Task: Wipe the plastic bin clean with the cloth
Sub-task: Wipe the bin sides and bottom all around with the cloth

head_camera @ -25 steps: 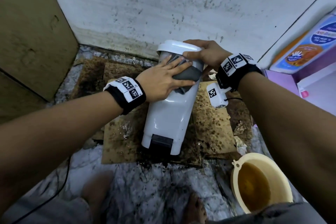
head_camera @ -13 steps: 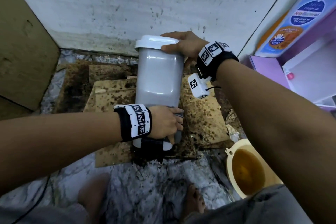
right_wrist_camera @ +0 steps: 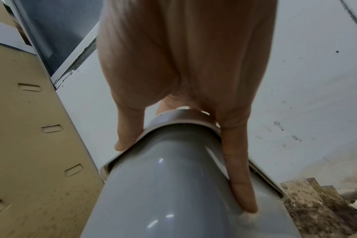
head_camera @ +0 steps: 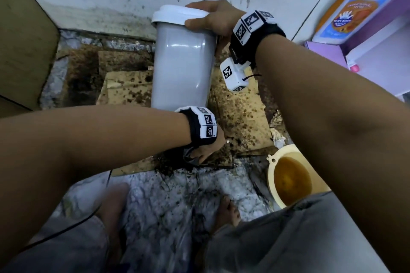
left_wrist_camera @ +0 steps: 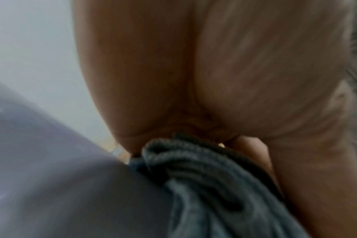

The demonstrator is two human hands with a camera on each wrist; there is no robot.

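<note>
A tall grey plastic bin [head_camera: 182, 66] with a white lid [head_camera: 177, 14] stands on stained cardboard against the wall. My right hand [head_camera: 213, 17] grips the lid's right edge, thumb and fingers wrapped over the rim [right_wrist_camera: 173, 125]. My left hand [head_camera: 204, 150] is down at the bin's base, its forearm across the lower part of the bin. It holds a bunched dark grey cloth [left_wrist_camera: 204, 177] pressed against the bin's side [left_wrist_camera: 61, 185]. In the head view only a bit of cloth [head_camera: 189, 155] shows under that hand. The bin's foot is hidden.
Dirty cardboard sheets [head_camera: 239, 115] cover the floor under the bin. A cream tub of brown water [head_camera: 288, 177] sits at the right by my knee. A brown cabinet side [head_camera: 24, 40] stands left; a purple shelf with a bottle [head_camera: 359, 0] is right. My bare feet [head_camera: 226, 210] are on the marble floor.
My left hand has wiped the cloth from near the top of the bin down its front to the base. My right hand has stayed on the lid.
</note>
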